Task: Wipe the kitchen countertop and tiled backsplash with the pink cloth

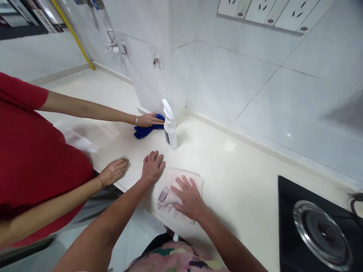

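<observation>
My right hand [189,198] lies flat with fingers spread on a pale pink cloth [195,176], pressing it against the white countertop [241,177]. The cloth is creased, with a darker printed patch at its left side. To the left of it, my left hand [153,166] rests on the counter, fingers stretched forward and nothing in it. A white spray bottle [171,132] stands upright just beyond both hands. Behind the bottle, a co-worker's hand [149,119] is on a dark blue cloth [144,131].
At the left, a person in a red shirt [34,151] leans over the counter, the other hand [115,172] near its front edge. A black gas hob [289,226] is set in at the right. Wall sockets [263,13] and hooks [156,59] are on the tiled wall.
</observation>
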Available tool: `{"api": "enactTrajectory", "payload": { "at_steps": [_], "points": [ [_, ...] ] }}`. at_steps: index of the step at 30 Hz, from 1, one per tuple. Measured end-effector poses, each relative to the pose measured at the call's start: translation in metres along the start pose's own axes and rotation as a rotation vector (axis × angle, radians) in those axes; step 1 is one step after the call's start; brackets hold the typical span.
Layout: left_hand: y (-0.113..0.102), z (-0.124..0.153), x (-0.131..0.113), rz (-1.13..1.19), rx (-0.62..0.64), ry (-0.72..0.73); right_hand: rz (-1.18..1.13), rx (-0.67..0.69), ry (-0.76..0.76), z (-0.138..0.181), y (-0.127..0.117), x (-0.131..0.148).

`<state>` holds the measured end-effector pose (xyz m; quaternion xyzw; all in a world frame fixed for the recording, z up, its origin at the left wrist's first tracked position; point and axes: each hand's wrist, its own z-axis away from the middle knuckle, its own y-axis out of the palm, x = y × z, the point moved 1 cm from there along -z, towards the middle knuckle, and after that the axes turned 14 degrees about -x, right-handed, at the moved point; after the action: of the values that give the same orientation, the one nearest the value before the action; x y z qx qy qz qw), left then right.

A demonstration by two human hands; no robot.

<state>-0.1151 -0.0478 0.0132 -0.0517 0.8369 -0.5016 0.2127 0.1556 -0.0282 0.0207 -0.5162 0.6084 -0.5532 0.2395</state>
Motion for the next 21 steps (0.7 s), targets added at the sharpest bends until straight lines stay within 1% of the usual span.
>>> {"api": "enactTrajectory", "payload": {
  "at_steps": [2,4,6,8,10,11,13,15,17,21],
  "points": [
    [0.000,0.000,0.000,-0.011,-0.007,0.004,0.091,-0.026,0.163,-0.006,-0.008,-0.044],
    [0.000,-0.001,0.000,-0.018,-0.006,0.003,0.230,-0.074,0.391,0.006,-0.020,-0.094],
    [0.000,-0.001,-0.001,-0.018,0.000,-0.006,0.363,-0.126,0.601,0.032,-0.034,-0.138],
    [0.000,0.001,0.000,-0.011,-0.006,-0.020,0.435,-0.194,0.772,0.066,-0.046,-0.166],
    [0.000,0.004,0.002,0.020,-0.026,-0.038,0.470,-0.274,0.942,0.098,-0.051,-0.178],
    [0.000,0.005,0.004,0.051,-0.036,-0.051,0.483,-0.311,0.998,0.111,-0.051,-0.179],
    [0.001,0.004,0.006,0.152,-0.048,-0.134,0.486,-0.368,1.039,0.129,-0.048,-0.176],
    [0.004,-0.004,0.008,0.236,-0.064,-0.264,0.473,-0.408,1.038,0.134,-0.043,-0.171],
    [0.009,-0.019,0.007,0.282,-0.096,-0.381,0.464,-0.450,1.024,0.133,-0.041,-0.168],
    [0.015,-0.067,-0.006,0.415,-0.183,-0.477,0.440,-0.544,1.002,0.129,-0.041,-0.172]
  ]
}}
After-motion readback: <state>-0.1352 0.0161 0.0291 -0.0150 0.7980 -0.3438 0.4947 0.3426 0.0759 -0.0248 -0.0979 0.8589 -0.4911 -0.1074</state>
